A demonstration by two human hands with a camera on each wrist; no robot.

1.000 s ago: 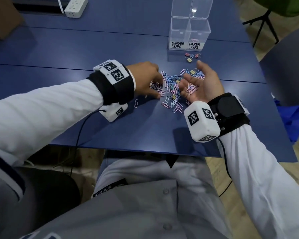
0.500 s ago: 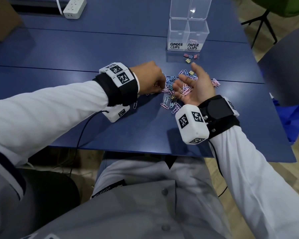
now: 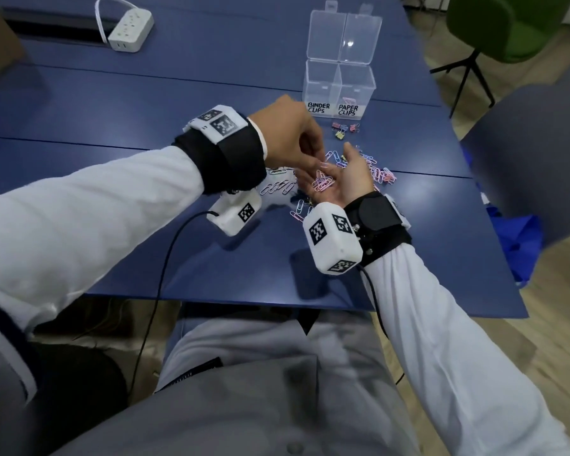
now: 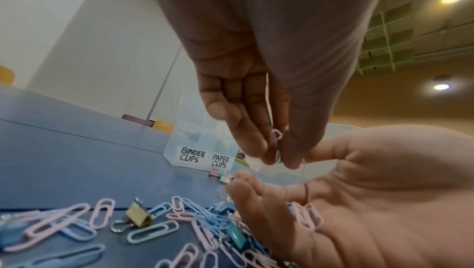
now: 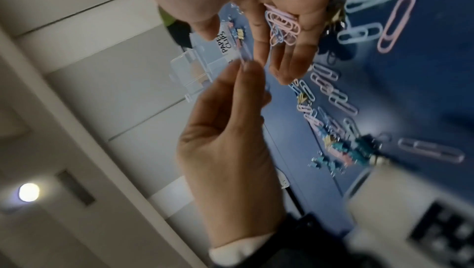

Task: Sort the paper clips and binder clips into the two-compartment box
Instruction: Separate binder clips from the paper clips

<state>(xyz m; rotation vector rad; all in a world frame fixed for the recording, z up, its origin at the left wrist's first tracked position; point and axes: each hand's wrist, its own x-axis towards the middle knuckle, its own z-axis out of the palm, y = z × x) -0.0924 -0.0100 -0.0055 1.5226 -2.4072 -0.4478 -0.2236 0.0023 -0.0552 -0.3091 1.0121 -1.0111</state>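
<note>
1. The left hand [image 3: 292, 133] is hovering just above the upturned right hand [image 3: 341, 179], its thumb and fingertips [image 4: 266, 154] pinching a single pale paper clip [image 4: 276, 136] over the palm.
2. The right hand is lying flat and wide, palm up just above the bench [image 3: 145, 126], cradling a small heap of pink and blue paper clips [image 5: 282, 23] near the base of its fingers; nothing is curling round them.
3. More loose clips [image 3: 380, 172] are lying scattered on the bench around and under both hands, with binder clips mixed in, such as a gold binder clip [image 4: 139, 214] among the paper clips.
4. Four small binder clips [image 3: 344, 129] are sitting just in front of the two-compartment box [image 3: 338, 90], which is standing open further back, labelled "BINDER CLIPS" on the left and "PAPER CLIPS" on the right. A few paper clips seem to be lying in the right compartment; the left looks empty.
5. Risks, as I judge them: the open palm is holding its pile by gravity alone, so tilting it on the way to the box would be spilling clips back onto the bench.
6. Paper clips tend to interlink, so a binder clip could be riding along unnoticed into the wrong side.
7. The two compartments are sharing one thin wall, so pouring carelessly could be sending clips across it.
</note>
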